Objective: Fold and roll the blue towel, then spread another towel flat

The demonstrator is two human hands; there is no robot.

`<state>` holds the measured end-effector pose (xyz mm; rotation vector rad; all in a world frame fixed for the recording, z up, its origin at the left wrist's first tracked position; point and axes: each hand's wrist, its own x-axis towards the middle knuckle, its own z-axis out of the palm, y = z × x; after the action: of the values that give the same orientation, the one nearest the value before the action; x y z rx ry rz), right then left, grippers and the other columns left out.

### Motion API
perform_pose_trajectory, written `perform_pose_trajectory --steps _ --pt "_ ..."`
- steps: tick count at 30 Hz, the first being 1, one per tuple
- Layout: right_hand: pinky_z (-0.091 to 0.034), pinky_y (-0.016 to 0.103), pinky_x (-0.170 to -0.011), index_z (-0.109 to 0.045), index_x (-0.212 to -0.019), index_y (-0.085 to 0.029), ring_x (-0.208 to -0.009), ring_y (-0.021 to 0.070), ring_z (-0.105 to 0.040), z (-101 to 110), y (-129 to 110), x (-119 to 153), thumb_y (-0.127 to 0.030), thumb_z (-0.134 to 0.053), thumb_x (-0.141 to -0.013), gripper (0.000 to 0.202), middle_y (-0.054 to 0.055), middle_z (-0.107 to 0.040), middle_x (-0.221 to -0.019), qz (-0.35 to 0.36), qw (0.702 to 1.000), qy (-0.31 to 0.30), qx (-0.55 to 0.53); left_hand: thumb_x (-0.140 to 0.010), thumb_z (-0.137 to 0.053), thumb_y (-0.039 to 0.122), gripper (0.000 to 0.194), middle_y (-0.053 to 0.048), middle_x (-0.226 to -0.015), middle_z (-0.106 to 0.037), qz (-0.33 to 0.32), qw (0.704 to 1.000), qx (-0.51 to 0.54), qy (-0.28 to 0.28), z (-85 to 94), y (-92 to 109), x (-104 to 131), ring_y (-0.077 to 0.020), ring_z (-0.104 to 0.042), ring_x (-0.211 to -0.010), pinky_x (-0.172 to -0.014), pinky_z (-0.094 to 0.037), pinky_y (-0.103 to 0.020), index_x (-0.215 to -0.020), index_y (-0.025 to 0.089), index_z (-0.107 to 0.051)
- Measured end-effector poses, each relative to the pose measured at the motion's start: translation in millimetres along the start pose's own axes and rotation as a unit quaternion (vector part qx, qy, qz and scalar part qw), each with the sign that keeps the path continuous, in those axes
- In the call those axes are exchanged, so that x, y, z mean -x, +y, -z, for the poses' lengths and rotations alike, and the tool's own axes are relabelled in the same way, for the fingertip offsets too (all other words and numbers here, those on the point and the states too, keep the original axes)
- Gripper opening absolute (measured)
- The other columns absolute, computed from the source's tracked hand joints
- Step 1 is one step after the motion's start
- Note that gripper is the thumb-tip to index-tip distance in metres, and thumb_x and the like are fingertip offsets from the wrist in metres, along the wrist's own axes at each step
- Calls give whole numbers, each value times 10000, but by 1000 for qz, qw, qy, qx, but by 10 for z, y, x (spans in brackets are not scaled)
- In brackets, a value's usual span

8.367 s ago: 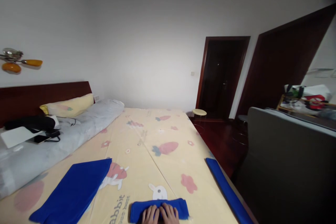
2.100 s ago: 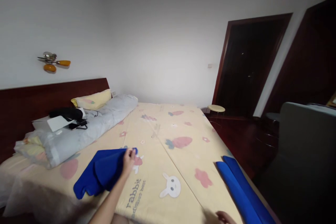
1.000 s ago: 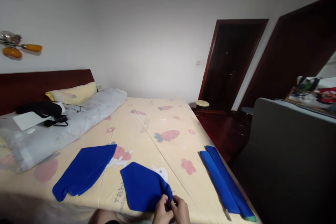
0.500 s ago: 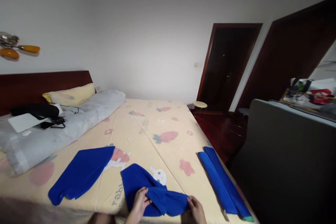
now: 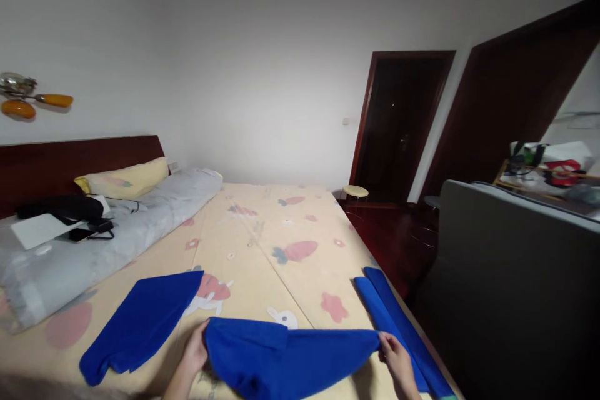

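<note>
1. By the left hand point(image 5: 195, 347), one upper corner of the held blue cloth point(image 5: 290, 362) is gripped, with the fingers closed narrowly on it.
2. By the right hand point(image 5: 397, 359), the opposite corner is pinched between thumb and fingers.
3. The held cloth is stretched between both hands, above the near part of the patterned bed sheet point(image 5: 253, 287). Its upper edge is almost straight and its lower edge hangs in a curve. A doubled layer is seen on its left half, and near the bottom it is creased; the lowest part is cut off from view.
4. To the left, a loose blue cloth point(image 5: 140, 322) is laid flat, with pointed corners and a rumpled near end.
5. To the right, a lighter blue strip point(image 5: 385, 325) and a darker blue strip point(image 5: 407, 328) are laid side by side along the bed's edge. These two appear to be folded narrow, while the held cloth and the loose one are left unshaped.
6. Farther away, a grey covered roll point(image 5: 140, 234) and a yellow pillow point(image 5: 129, 181) are placed near the headboard point(image 5: 70, 162).
</note>
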<state>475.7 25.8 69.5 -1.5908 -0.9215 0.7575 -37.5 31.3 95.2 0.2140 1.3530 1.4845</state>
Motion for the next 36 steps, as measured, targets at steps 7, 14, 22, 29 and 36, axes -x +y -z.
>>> perform_pose_trajectory --steps 7,14,22,29,36 --pt "-429 343 -523 -630 -685 -204 -461 170 -494 444 -334 -445 -625 -539 -526 459 0 -567 -479 13 998 43 49 -661 -639 146 78 17 -543 -661 -86 994 -49 44 245 601 -151 -184 -662 -600 -681 -553 -302 -605 197 -621" --pt "-484 342 -654 -697 -725 -212 -684 242 -634 734 -674 -682 -620 -586 -528 466 80 -730 -742 79 990 35 112 -634 -700 197 94 15 -632 -715 -162 979 -108 59 262 1099 -143 -199 -702 -728 -728 -563 -313 -715 199 -653" --pt "-476 331 -622 -714 -776 -217 -686 247 -657 610 -1015 -830 -610 -587 -581 457 95 -746 -750 96 985 29 138 -582 -750 273 177 -25 -690 -741 -227 951 -187 98 90 1418 -234 -287 -677 -960 -820 -544 -377 -716 182 -677" --pt "-509 339 -607 -657 -781 -195 -553 213 -666 151 -886 -1072 -557 -491 -620 430 98 -757 -765 45 992 -30 113 -665 -723 320 302 -85 -719 -752 -158 959 -230 55 -128 1340 -396 -241 -721 -687 -571 -524 -302 -881 122 -650" --pt "-524 351 -743 -653 -768 -230 -806 253 -706 -246 -639 -1260 -412 -585 -531 306 47 -762 -770 60 985 -73 144 -672 -695 205 214 -129 -918 -762 -119 948 -294 18 -184 1161 -574 -284 -688 -994 -770 -540 -387 -880 166 -660"
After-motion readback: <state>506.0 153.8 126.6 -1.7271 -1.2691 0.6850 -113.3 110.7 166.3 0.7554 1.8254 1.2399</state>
